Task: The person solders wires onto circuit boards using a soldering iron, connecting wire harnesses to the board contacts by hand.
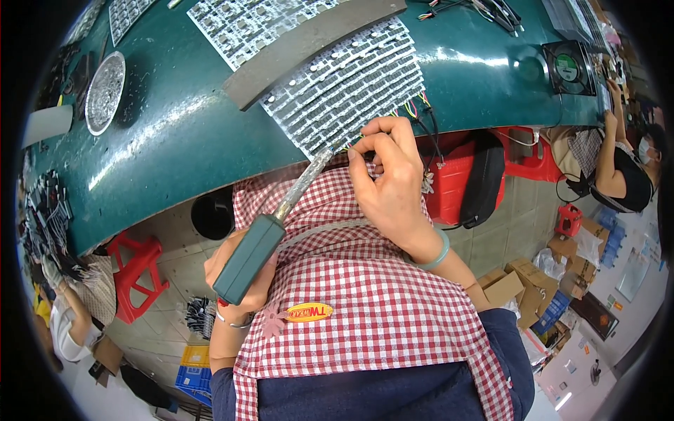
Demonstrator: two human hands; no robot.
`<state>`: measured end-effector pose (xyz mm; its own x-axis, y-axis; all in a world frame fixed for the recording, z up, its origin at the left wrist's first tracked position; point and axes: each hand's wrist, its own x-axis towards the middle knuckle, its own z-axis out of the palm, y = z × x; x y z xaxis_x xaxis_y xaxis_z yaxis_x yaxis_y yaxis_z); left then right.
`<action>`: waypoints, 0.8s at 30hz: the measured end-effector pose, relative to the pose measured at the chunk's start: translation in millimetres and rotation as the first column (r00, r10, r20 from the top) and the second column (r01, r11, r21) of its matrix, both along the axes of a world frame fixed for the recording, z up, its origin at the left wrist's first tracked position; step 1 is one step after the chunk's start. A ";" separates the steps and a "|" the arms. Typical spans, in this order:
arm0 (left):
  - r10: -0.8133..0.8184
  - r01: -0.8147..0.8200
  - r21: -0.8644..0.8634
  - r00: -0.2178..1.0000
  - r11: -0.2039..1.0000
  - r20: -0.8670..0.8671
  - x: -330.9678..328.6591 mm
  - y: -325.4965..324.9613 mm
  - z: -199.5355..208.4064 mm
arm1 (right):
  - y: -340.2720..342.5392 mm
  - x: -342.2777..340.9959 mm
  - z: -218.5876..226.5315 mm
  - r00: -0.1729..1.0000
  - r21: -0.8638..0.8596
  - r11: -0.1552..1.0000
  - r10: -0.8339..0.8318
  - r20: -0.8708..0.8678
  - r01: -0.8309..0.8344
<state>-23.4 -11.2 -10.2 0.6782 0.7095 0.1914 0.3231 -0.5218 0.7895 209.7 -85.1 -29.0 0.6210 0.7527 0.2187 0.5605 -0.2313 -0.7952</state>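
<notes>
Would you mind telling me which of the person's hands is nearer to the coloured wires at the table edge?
The right hand, pinching close beside the coloured wires. The left hand is lower down, gripping the soldering iron handle.

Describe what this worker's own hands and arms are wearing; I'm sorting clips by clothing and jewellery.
Both forearms are bare, no gloves. The right hand has a pale green bangle at the wrist. The left hand has a thin silvery bracelet at its wrist. No rings show on the fingers. Dark blue sleeves begin near the elbows, beside a red-and-white checked apron.
</notes>
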 end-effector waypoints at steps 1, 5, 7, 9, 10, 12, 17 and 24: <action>-0.010 0.010 -0.003 1.000 1.000 -0.005 0.7 0.7 -0.3 | 0.7 1.6 1.3 1.000 -0.034 0.999 0.005 0.016 -0.005; -0.028 0.028 -0.031 1.000 0.999 -0.001 4.1 2.5 -0.5 | 3.9 5.9 5.5 0.999 -0.051 0.998 0.042 0.030 -0.040; -0.036 0.036 -0.049 0.999 0.998 0.005 5.6 2.8 -0.3 | 4.9 6.6 6.6 0.998 -0.066 0.996 0.055 0.026 -0.053; -0.045 0.046 -0.068 0.999 0.997 0.011 7.1 3.3 -0.2 | 5.6 6.5 6.9 0.998 -0.069 0.996 0.052 0.023 -0.050; -0.052 0.053 -0.065 0.999 0.996 0.017 7.7 3.6 -0.1 | 5.8 6.3 6.8 0.999 -0.070 0.996 0.049 0.020 -0.048; -0.058 0.059 -0.063 0.998 0.996 0.021 8.5 4.0 0.6 | 6.1 6.0 6.7 0.999 -0.069 0.997 0.048 0.025 -0.046; -0.079 0.079 -0.059 0.997 0.995 -0.009 9.8 6.0 0.3 | 6.5 6.2 6.4 0.998 -0.067 0.997 0.050 0.033 -0.048; -0.081 0.080 -0.101 0.997 0.992 -0.007 7.0 9.3 -3.0 | 6.8 5.7 5.7 0.998 -0.073 0.996 0.052 0.046 -0.048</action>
<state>-16.4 -1.9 -13.2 0.7357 0.6676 0.1143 0.2921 -0.4650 0.8358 215.4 -78.3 -23.3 0.5724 0.7973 0.1914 0.6096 -0.2577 -0.7497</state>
